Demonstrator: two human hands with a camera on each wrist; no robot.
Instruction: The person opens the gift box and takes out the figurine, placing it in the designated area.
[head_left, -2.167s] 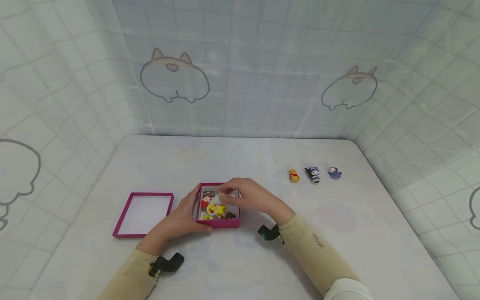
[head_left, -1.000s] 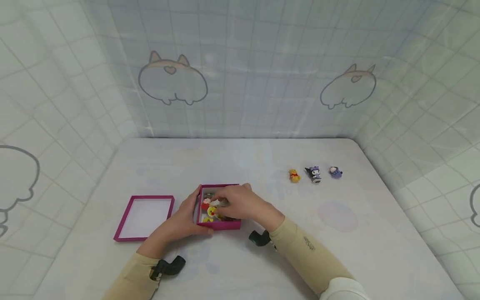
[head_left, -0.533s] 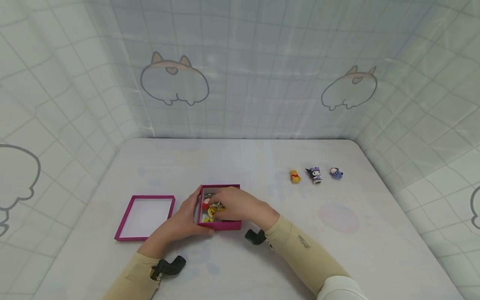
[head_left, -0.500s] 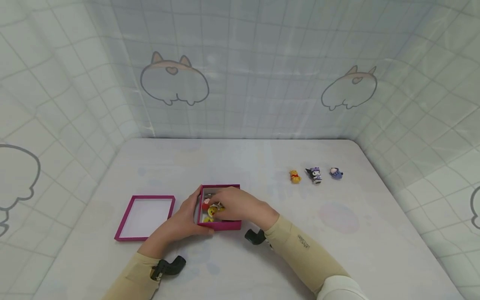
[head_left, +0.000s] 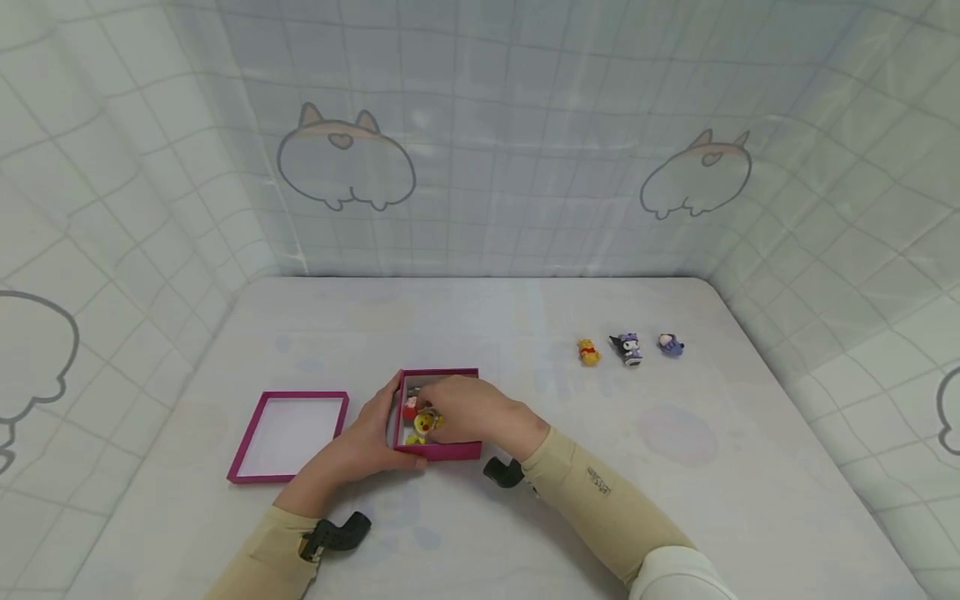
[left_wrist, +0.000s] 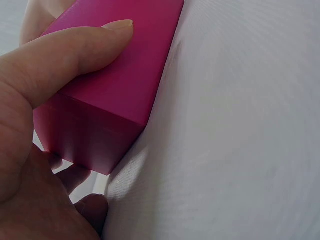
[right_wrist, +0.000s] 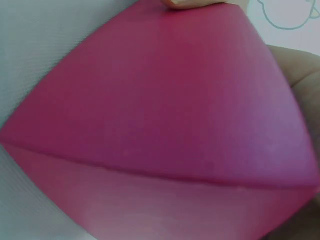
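Observation:
A magenta box (head_left: 442,452) without its lid stands mid-table in the head view. My left hand (head_left: 375,432) grips its left side, thumb on the front wall and fingers round the corner, as the left wrist view shows. Inside are small toy figurines, among them a yellow one (head_left: 424,422) and a red-and-pink one (head_left: 410,407). My right hand (head_left: 468,410) reaches into the box from the right, bent fingers down around the yellow figurine. Its fingertips are hidden, so whether they pinch a figurine is unclear. In the right wrist view the box wall (right_wrist: 165,100) covers most of that hand.
To the left lies the box's lid (head_left: 306,437), magenta-rimmed with a white inside. Toward the back right, a Winnie-the-Pooh figurine (head_left: 588,352), a black-and-purple figurine (head_left: 628,349) and a blue-purple figurine (head_left: 671,345) sit in a row. Tiled-pattern curtains (head_left: 480,167) enclose the table.
My right hand has gone from the box's back right, down and left in among the figurines, covering those on the right. The left hand and the box have stayed in place.

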